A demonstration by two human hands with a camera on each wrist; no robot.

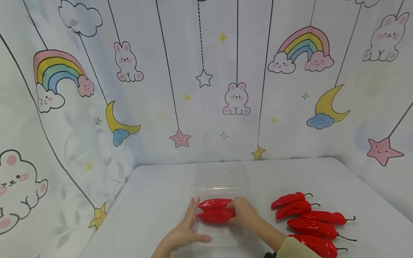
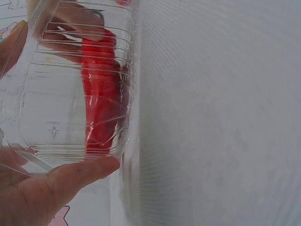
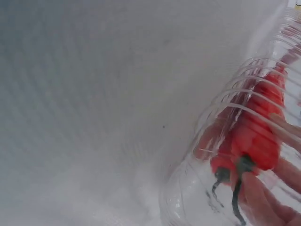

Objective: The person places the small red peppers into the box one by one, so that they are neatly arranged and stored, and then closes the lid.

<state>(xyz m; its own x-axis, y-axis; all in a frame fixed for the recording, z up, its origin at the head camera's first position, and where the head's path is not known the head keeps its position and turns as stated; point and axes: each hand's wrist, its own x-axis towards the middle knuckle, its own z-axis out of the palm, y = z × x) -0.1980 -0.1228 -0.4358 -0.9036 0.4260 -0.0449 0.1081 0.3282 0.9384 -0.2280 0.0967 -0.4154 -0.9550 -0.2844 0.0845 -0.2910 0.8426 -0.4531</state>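
Two glossy red peppers (image 1: 215, 216) lie side by side across a clear plastic box (image 1: 226, 234) in the head view. My right hand (image 1: 244, 214) reaches inside and grips a red pepper (image 3: 258, 141) near its stem end, with thumb and fingers around it. Both dark stems show through the wall in the right wrist view. Against the box's left side rests my left hand (image 1: 184, 231), its fingers straight along the wall and its thumb stretched at the front. The left wrist view shows that thumb (image 2: 84, 176) beside the ribbed clear wall.
Several more red peppers (image 1: 312, 227) lie on the white table (image 1: 151, 200) to the right, stems pointing right. The box's clear lid (image 1: 222, 176) stands open toward the back. A printed curtain (image 1: 206, 46) hangs behind and at the sides.
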